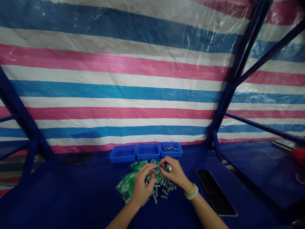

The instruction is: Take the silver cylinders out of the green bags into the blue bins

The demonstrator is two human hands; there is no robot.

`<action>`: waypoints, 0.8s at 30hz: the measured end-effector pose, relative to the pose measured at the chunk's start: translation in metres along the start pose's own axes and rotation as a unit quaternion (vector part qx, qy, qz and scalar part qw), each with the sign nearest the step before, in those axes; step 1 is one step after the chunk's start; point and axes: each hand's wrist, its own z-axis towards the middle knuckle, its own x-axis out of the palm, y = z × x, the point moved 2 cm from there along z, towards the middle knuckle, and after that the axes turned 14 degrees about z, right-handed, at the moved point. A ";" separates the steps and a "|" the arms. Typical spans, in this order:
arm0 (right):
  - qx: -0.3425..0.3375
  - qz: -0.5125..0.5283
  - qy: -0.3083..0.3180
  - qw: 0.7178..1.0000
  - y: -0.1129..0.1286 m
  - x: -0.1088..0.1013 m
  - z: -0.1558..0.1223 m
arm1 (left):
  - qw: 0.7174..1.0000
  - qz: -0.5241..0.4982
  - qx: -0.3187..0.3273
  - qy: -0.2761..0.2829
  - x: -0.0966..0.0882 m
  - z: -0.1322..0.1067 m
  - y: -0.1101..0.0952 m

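Observation:
My left hand (pixel 142 183) and my right hand (pixel 173 172) meet over a pile of small parts (pixel 159 188) on a dark blue table (pixel 71 197). The pile mixes green plastic pieces (pixel 128 184) on its left with grey metal cylinders on its right. Both hands have their fingers curled in a pinch, and my right hand's fingertips grip a small silvery piece (pixel 168 167). What my left fingertips hold is too small to name. A pale bead bracelet (pixel 192 191) circles my right wrist.
Three blue trays stand in a row behind the pile: left (pixel 123 153), middle (pixel 148 151), and right (pixel 171 149), the right one holding a few grey parts. A dark phone (pixel 215 192) lies to the right, another (pixel 75 158) at the far left. Blue frame posts (pixel 224 95) and a striped tarp stand behind.

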 end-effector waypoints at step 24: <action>0.065 0.302 -0.089 0.947 -0.013 0.024 -0.006 | 0.947 -0.298 -0.117 0.030 0.003 -0.002 0.003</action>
